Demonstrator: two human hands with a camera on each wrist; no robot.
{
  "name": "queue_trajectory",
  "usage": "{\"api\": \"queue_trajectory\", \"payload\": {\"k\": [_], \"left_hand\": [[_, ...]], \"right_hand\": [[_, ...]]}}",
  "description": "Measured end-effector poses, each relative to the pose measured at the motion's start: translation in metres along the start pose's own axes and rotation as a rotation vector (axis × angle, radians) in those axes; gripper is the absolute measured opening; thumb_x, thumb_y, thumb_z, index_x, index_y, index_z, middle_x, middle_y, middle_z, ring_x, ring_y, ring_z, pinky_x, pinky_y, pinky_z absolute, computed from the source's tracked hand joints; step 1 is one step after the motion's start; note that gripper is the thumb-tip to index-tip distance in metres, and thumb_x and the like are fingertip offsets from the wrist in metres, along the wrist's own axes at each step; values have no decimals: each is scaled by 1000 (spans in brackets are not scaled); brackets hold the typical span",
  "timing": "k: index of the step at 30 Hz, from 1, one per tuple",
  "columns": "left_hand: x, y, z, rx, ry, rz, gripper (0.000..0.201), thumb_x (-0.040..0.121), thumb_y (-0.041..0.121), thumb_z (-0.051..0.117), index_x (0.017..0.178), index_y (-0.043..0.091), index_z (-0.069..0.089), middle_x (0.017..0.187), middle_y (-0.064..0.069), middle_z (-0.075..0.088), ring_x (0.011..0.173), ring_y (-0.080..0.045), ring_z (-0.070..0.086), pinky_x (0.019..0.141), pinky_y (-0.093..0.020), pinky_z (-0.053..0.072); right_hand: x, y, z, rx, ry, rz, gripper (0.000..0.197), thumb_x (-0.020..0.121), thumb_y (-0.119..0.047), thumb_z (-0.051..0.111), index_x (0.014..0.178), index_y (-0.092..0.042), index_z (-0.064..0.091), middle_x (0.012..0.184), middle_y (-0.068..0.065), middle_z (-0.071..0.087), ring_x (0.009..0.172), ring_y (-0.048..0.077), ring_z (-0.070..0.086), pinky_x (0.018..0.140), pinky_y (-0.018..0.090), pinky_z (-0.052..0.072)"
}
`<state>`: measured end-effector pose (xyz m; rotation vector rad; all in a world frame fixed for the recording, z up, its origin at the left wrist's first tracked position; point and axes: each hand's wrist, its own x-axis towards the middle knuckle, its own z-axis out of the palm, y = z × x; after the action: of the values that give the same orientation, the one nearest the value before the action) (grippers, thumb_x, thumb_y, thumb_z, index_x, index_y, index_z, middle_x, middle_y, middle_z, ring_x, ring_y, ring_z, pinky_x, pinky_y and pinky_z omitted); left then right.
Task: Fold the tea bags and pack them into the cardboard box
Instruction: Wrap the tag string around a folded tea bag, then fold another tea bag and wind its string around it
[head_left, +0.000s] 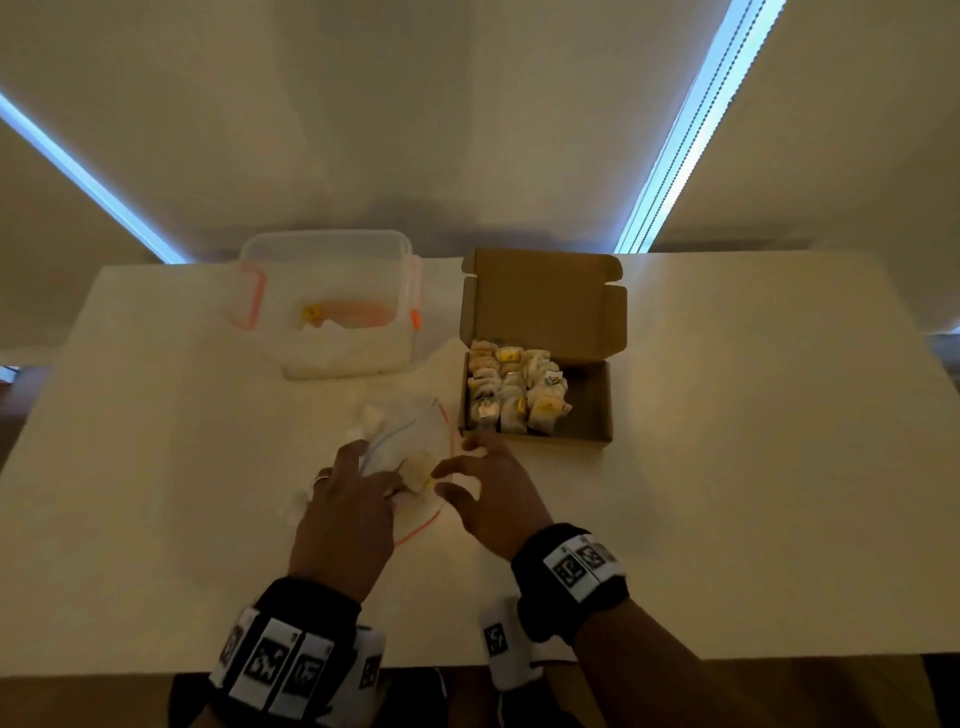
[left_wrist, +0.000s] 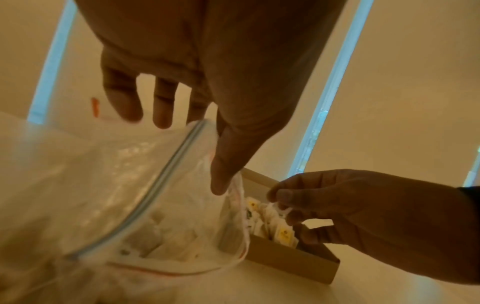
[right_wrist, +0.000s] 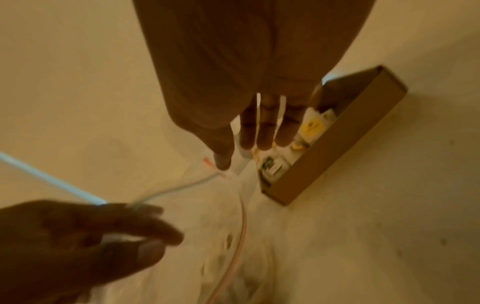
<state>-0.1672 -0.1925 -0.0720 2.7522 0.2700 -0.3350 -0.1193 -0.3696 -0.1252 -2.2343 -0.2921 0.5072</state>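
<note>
- Your left hand (head_left: 349, 514) pinches the mouth of the clear zip bag (head_left: 410, 441), near the front edge of the tabletop (head_left: 753, 467).
- Your right hand (head_left: 493, 493) hovers beside it, fingers spread, holding nothing.
- Loose tea bags (left_wrist: 155, 236) lie inside the zip bag.
- The cardboard box (head_left: 592, 410) sits just right of the bag, lid open, folded tea bags (head_left: 514, 387) filling its left part.
</note>
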Motion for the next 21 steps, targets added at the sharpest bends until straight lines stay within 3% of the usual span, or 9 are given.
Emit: {"api": "queue_trajectory", "payload": {"k": [3, 6, 10, 14, 16, 18, 21], "left_hand": [[3, -10, -8, -27, 10, 17, 42, 82, -6, 67, 115, 20, 72, 146, -7, 45, 116, -38, 60, 85, -47, 56], [-2, -18, -20, -30, 57, 54, 54, 83, -6, 65, 132, 18, 61, 149, 1, 41, 120, -33, 55, 87, -46, 55], [-11, -24, -39, -7, 168, 87, 77, 79, -9, 63, 150, 13, 46, 153, 3, 35, 114, -33, 49, 74, -46, 57], [-12, -29, -51, 28, 207, 83, 89, 77, -8, 66, 156, 17, 35, 158, 6, 28, 118, -33, 45, 65, -40, 55], [-12, -31, -51, 30, 195, 84, 89, 79, -7, 66, 158, 19, 32, 159, 7, 25, 120, -33, 45, 66, -40, 55], [-11, -33, -51, 17, 180, 90, 88, 81, -5, 67, 158, 21, 32, 160, 9, 24, 122, -33, 46, 69, -42, 57], [-11, -34, -52, -28, 143, 125, 81, 80, -2, 69, 153, 22, 40, 160, 9, 24, 125, -30, 50, 78, -43, 58]], "right_hand": [[9, -12, 10, -4, -88, 75, 30, 94, -22, 68, 124, -25, 68, 127, 6, 48, 103, 26, 62, 95, 40, 51], [10, -21, 5, -11, -95, 128, 38, 95, -13, 66, 132, -19, 62, 121, 7, 54, 101, 22, 62, 93, 33, 51], [-8, -38, -5, -47, -89, 106, 48, 95, -15, 67, 141, -19, 53, 123, 3, 52, 100, 18, 60, 91, 28, 50], [-20, -59, -11, -78, -99, 73, 54, 95, -19, 68, 145, -20, 48, 127, 2, 52, 106, 17, 59, 92, 24, 46], [-24, -67, -13, -159, -144, 76, 54, 96, -28, 66, 146, -24, 47, 128, 2, 55, 110, 20, 60, 94, 29, 49], [-30, -76, -19, -289, -164, 81, 46, 98, -39, 60, 142, -29, 50, 121, 0, 63, 110, 20, 61, 93, 34, 51], [-37, -98, -30, -326, -83, 12, 28, 100, -42, 52, 126, -33, 59, 102, -3, 72, 94, 22, 67, 82, 39, 56]]}}
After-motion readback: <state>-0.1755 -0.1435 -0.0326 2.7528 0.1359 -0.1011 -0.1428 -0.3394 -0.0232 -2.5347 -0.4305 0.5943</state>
